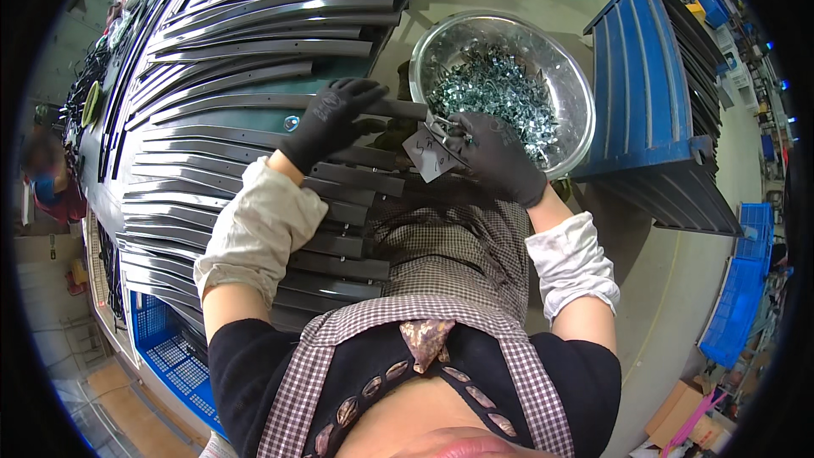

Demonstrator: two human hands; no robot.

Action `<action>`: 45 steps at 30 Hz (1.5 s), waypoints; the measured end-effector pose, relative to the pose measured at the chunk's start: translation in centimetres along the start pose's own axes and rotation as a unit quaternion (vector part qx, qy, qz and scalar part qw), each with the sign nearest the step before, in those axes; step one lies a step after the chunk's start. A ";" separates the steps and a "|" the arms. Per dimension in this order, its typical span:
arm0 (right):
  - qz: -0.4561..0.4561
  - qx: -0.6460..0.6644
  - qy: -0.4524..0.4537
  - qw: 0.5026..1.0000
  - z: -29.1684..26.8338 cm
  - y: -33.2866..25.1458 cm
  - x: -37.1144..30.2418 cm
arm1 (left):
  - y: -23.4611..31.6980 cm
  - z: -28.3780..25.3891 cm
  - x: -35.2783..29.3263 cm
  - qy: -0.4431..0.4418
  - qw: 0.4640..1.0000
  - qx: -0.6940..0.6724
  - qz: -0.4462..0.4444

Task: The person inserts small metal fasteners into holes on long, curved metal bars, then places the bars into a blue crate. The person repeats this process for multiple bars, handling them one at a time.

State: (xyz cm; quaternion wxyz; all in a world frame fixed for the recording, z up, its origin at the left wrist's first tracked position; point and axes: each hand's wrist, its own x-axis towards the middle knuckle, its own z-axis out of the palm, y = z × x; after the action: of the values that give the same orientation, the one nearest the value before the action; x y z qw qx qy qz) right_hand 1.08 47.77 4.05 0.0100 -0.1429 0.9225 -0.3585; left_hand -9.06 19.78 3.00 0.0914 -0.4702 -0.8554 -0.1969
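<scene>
My left hand (332,119), in a black glove, is closed around a long dark strip (402,108), its end pointing right past the fingers. At that end is my right hand (500,153), also black-gloved, with fingers closed. A thin metallic piece (437,127) shows at its fingertips; its kind is unclear. Below it, a pale tag with handwriting (429,154) sits beside the right fingers; what it is fixed to is hidden. Just beyond the right hand stands a clear round basin (578,89) heaped with small shiny metal clips (496,89).
Many dark strips (254,51) lie in rows on the table (335,70) at left. A blue ribbed metal rack (632,76) holding dark strips stands at right. A blue plastic crate (174,348) is at lower left. Another person (55,178) is at far left.
</scene>
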 end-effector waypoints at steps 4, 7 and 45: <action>-0.047 -0.076 0.040 0.995 2.0 2.9 2.1 | -2.4 1.5 -0.4 -0.012 0.992 -0.113 -0.064; -0.107 -0.061 0.069 0.990 3.0 3.7 3.4 | -2.8 2.1 -0.2 -0.003 0.991 -0.125 -0.044; -0.064 -0.112 -0.026 0.991 3.0 3.6 4.6 | -2.9 2.4 0.2 0.013 0.993 -0.085 -0.077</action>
State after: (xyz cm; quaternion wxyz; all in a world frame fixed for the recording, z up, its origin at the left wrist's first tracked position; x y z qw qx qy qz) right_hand -3.92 47.13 -0.18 -0.0052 -0.2116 0.9452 -0.2485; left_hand -11.52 19.52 0.14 0.0469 -0.4060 -0.8681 -0.2817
